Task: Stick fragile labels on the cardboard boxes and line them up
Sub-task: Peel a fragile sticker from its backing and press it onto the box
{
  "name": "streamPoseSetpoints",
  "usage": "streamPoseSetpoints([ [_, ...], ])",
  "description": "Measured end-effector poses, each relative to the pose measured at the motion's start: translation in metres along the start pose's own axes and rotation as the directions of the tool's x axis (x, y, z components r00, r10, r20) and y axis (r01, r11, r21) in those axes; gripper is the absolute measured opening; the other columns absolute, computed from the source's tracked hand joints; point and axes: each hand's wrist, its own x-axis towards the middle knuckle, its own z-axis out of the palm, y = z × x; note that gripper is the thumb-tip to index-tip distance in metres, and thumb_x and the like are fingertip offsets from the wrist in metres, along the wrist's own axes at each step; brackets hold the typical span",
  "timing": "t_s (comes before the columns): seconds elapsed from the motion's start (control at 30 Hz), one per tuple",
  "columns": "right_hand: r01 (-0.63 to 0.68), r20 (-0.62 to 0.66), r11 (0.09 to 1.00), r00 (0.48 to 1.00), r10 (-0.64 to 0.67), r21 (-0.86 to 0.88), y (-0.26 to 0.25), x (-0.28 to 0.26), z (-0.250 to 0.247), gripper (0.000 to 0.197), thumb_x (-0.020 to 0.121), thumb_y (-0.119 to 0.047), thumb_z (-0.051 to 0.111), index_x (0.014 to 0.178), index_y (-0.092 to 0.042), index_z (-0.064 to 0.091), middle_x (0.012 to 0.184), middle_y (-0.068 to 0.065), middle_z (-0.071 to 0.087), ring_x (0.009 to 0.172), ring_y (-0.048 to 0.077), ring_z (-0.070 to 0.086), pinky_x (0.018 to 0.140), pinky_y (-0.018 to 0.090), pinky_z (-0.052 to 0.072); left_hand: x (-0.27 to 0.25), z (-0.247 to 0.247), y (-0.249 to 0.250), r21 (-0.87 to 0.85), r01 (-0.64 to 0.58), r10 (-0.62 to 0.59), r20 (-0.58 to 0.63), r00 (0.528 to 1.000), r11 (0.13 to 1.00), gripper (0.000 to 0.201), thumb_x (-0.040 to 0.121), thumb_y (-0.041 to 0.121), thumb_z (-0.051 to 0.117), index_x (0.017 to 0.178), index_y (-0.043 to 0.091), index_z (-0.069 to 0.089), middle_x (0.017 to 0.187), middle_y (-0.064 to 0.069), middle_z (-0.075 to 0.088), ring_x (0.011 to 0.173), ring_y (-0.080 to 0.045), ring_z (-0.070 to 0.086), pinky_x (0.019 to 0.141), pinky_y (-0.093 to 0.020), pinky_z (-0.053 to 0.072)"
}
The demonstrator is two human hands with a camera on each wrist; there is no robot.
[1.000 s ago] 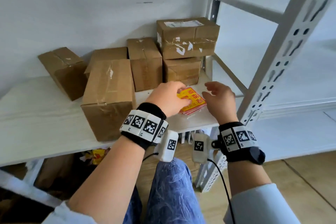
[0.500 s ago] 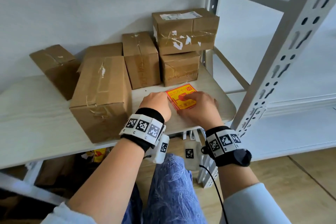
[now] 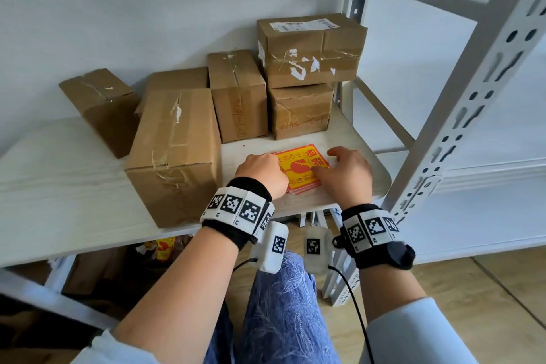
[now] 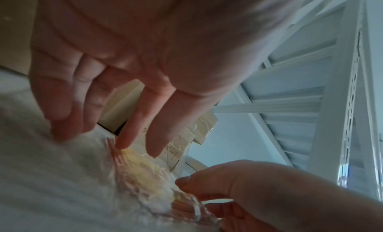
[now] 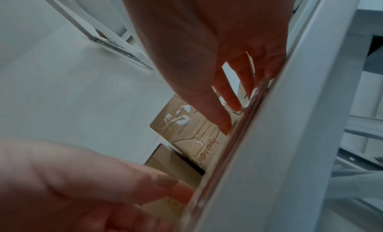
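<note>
A stack of yellow-and-red fragile labels [image 3: 300,167] in clear wrap lies flat on the white table [image 3: 59,186] near its right front corner. My left hand [image 3: 264,170] rests on the stack's left edge, and the left wrist view shows its straight fingertips [image 4: 122,144] touching the wrap. My right hand [image 3: 339,168] lies on the right side, thumb on the top label and fingers stretched out. Several brown cardboard boxes stand behind and to the left. The biggest box [image 3: 174,151] is right beside my left hand. No label shows on any box.
At the back, one taped box [image 3: 310,53] sits on top of another [image 3: 301,109], with an upright box [image 3: 236,94] beside them and a tilted box [image 3: 100,106] at the far left. A perforated metal rack post [image 3: 461,103] rises to the right of the table.
The label stack, held slightly raised by my left hand a second ago, now lies flat on the table. My right hand has come down onto it.
</note>
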Motion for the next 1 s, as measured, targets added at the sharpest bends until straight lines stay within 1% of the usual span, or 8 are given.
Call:
streamPoseSetpoints([
  [0.13, -0.028, 0.022, 0.999, 0.999, 0.028, -0.02, -0.007, -0.001, -0.001, 0.048, 0.079, -0.024, 0.068, 0.125, -0.011, 0.063, 0.118, 0.013, 0.066, 0.109, 0.033, 0.06, 0.088, 0.037, 0.049, -0.001, -0.001, 0.0, -0.022, 0.007, -0.006, 0.046, 0.999, 1.0, 0.025, 0.085, 0.015, 0.053, 0.104, 0.014, 0.069, 0.106, -0.009, 0.067, 0.097, -0.03, 0.061, 0.076, -0.034, 0.048],
  [0.37, -0.106, 0.043, 0.994, 0.994, 0.105, 0.013, -0.018, -0.002, -0.005, 0.035, 0.079, -0.011, 0.064, 0.112, 0.0, 0.064, 0.109, 0.018, 0.067, 0.102, 0.037, 0.061, 0.081, 0.036, 0.049, -0.003, -0.005, 0.005, -0.13, -0.042, 0.052, 0.076, 0.996, 0.991, 0.014, 0.089, 0.014, 0.06, 0.093, 0.005, 0.07, 0.102, -0.011, 0.069, 0.094, -0.029, 0.065, 0.075, -0.032, 0.05],
  [0.53, -0.106, 0.033, 0.977, 0.994, 0.102, 0.187, -0.02, -0.001, -0.003, 0.048, 0.082, -0.008, 0.067, 0.13, -0.006, 0.06, 0.119, 0.013, 0.068, 0.113, 0.03, 0.062, 0.096, 0.036, 0.05, -0.004, -0.003, 0.002, -0.217, 0.02, -0.014, 0.029, 0.999, 0.976, 0.045, 0.091, 0.011, 0.056, 0.135, 0.011, 0.051, 0.13, -0.01, 0.059, 0.115, -0.03, 0.057, 0.094, -0.038, 0.05],
  [0.63, -0.095, -0.011, 0.907, 0.994, 0.109, 0.411, -0.021, -0.002, -0.011, 0.055, 0.083, -0.006, 0.072, 0.136, -0.011, 0.056, 0.128, 0.005, 0.064, 0.113, 0.023, 0.063, 0.099, 0.04, 0.052, -0.004, -0.004, -0.003, -0.348, 0.065, -0.063, 0.016, 0.998, 0.935, 0.056, 0.092, 0.013, 0.052, 0.145, 0.014, 0.032, 0.137, -0.012, 0.048, 0.116, -0.032, 0.056, 0.089, -0.04, 0.052],
  [0.7, -0.05, -0.073, 0.813, 0.991, 0.114, 0.58, -0.025, -0.003, -0.022, 0.056, 0.085, -0.004, 0.072, 0.138, -0.013, 0.054, 0.129, 0.004, 0.064, 0.103, 0.018, 0.066, 0.092, 0.041, 0.057, -0.003, -0.006, -0.003, -0.475, 0.086, -0.095, 0.004, 0.995, 0.876, 0.057, 0.094, 0.015, 0.053, 0.145, 0.011, 0.026, 0.131, -0.015, 0.052, 0.107, -0.033, 0.063, 0.088, -0.042, 0.054],
  [0.77, -0.002, -0.087, 0.684, 0.992, 0.096, 0.73, -0.028, -0.002, -0.033, 0.056, 0.087, 0.001, 0.068, 0.14, -0.011, 0.052, 0.118, 0.003, 0.07, 0.096, 0.015, 0.069, 0.081, 0.034, 0.06, -0.003, -0.011, 0.0, -0.703, 0.066, -0.122, -0.029, 0.992, 0.708, 0.051, 0.097, 0.011, 0.053, 0.142, 0.003, 0.031, 0.112, -0.015, 0.061, 0.082, -0.026, 0.068, 0.08, -0.043, 0.058],
  [0.83, 0.032, -0.088, 0.589, 0.994, 0.067, 0.807, -0.03, -0.002, -0.043, 0.054, 0.089, 0.003, 0.066, 0.139, -0.011, 0.053, 0.106, 0.002, 0.073, 0.094, 0.015, 0.071, 0.075, 0.028, 0.059, -0.005, -0.018, 0.005, -0.833, 0.018, -0.126, -0.062, 0.99, 0.554, 0.04, 0.099, 0.009, 0.054, 0.137, 0.002, 0.043, 0.098, -0.011, 0.064, 0.066, -0.016, 0.061, 0.062, -0.027, 0.053],
  [1.0, 0.071, -0.12, 0.538, 0.991, 0.057, 0.84, -0.028, 0.003, -0.052, 0.045, 0.091, -0.001, 0.065, 0.133, -0.016, 0.058, 0.099, -0.001, 0.071, 0.09, 0.013, 0.071, 0.069, 0.029, 0.059, -0.013, -0.037, 0.016, -0.83, -0.23, -0.05, -0.295, 0.954, 0.507, 0.014, 0.099, 0.003, 0.049, 0.101, 0.004, 0.062, 0.078, -0.003, 0.062, 0.064, -0.008, 0.057, 0.05, -0.01, 0.044],
])
